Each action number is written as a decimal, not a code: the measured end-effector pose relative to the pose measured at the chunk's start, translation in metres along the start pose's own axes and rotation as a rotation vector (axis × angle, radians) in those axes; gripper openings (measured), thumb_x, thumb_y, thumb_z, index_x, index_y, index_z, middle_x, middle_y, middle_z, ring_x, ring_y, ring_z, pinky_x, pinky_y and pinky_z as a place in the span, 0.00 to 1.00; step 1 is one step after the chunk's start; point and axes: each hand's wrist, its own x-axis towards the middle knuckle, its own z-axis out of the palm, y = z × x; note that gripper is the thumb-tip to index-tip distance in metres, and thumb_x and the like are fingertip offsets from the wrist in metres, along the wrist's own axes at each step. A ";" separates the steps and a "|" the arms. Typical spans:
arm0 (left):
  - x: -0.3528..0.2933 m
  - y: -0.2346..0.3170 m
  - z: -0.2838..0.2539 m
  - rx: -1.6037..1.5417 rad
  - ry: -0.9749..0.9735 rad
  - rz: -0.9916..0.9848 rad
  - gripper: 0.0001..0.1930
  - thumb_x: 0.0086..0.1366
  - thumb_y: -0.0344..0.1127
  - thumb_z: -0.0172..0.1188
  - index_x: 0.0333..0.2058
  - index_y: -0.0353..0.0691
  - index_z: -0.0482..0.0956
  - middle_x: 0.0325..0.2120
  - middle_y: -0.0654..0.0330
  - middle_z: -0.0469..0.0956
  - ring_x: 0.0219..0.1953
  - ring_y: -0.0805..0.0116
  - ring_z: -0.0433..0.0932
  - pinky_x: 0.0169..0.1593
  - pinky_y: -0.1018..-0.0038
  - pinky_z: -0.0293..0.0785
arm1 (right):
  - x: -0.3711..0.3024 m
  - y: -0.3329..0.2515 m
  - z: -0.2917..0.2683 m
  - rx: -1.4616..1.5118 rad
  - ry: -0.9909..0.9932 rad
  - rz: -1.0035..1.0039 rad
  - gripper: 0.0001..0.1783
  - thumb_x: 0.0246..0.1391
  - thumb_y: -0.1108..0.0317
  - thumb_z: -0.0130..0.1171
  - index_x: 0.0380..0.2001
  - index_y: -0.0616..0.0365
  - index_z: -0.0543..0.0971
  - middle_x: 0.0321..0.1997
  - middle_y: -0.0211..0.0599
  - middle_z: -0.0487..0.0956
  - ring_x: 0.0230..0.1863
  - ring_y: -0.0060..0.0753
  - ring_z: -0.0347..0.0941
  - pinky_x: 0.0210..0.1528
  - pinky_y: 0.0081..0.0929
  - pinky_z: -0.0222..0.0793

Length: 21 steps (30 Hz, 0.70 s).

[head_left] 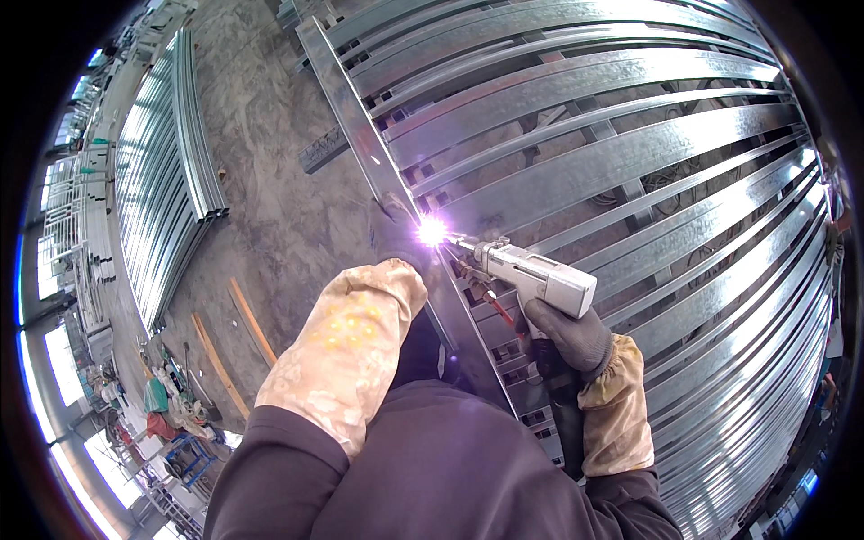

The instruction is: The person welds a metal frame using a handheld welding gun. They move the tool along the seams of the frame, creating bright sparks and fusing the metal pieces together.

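My right hand, in a dark grey glove, is closed around the grip of a white welding gun. A black cable sheath hangs below the grip. The gun's nozzle points left at a bright violet-white welding glare on a long metal edge beam. Beyond the pale, stained cuff of my left sleeve, my left hand shows only as a dark gloved shape by the beam, near the glare. Its fingers cannot be made out. Several shiny metal bars run rightward from the beam.
A stack of metal profiles lies on the floor at the left. Two wooden strips lie nearer to me, and a short dark metal piece sits left of the beam. Cables show between the bars.
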 end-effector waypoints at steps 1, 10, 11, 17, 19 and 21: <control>0.001 -0.001 0.000 0.006 -0.003 0.002 0.28 0.77 0.53 0.39 0.54 0.31 0.72 0.47 0.40 0.79 0.47 0.41 0.80 0.52 0.55 0.74 | -0.001 0.000 0.000 0.010 -0.001 0.007 0.18 0.67 0.56 0.57 0.49 0.60 0.78 0.31 0.28 0.80 0.32 0.18 0.74 0.33 0.21 0.73; -0.009 0.011 0.003 -0.657 -0.158 -0.185 0.25 0.77 0.50 0.40 0.55 0.33 0.73 0.45 0.44 0.81 0.44 0.45 0.82 0.50 0.57 0.76 | -0.005 -0.001 0.001 0.032 0.010 0.019 0.17 0.67 0.58 0.57 0.49 0.61 0.78 0.31 0.29 0.80 0.30 0.18 0.74 0.31 0.21 0.73; -0.008 0.010 0.004 -0.655 -0.163 -0.201 0.25 0.77 0.50 0.40 0.55 0.33 0.73 0.45 0.44 0.81 0.44 0.45 0.82 0.50 0.57 0.76 | -0.005 0.000 0.001 0.029 0.006 0.005 0.17 0.67 0.59 0.57 0.49 0.61 0.78 0.31 0.29 0.80 0.29 0.18 0.74 0.31 0.21 0.73; 0.001 -0.003 0.003 -0.200 -0.041 -0.054 0.25 0.77 0.50 0.41 0.54 0.33 0.73 0.45 0.44 0.81 0.45 0.45 0.82 0.50 0.57 0.76 | -0.006 0.006 -0.001 0.007 -0.007 -0.037 0.16 0.67 0.59 0.57 0.48 0.61 0.77 0.30 0.29 0.80 0.29 0.18 0.74 0.30 0.21 0.72; 0.002 -0.003 0.002 -0.146 -0.024 -0.034 0.25 0.77 0.51 0.41 0.54 0.33 0.73 0.45 0.44 0.82 0.45 0.45 0.82 0.50 0.57 0.76 | -0.008 0.004 -0.001 0.021 -0.013 -0.015 0.16 0.67 0.59 0.57 0.48 0.61 0.77 0.30 0.29 0.80 0.29 0.18 0.74 0.30 0.21 0.72; 0.002 -0.003 0.002 -0.112 -0.014 -0.022 0.25 0.77 0.51 0.41 0.54 0.33 0.73 0.45 0.44 0.82 0.45 0.45 0.82 0.50 0.57 0.76 | -0.008 0.004 0.000 0.034 -0.010 -0.013 0.16 0.67 0.59 0.57 0.48 0.61 0.78 0.31 0.29 0.80 0.29 0.19 0.74 0.30 0.21 0.73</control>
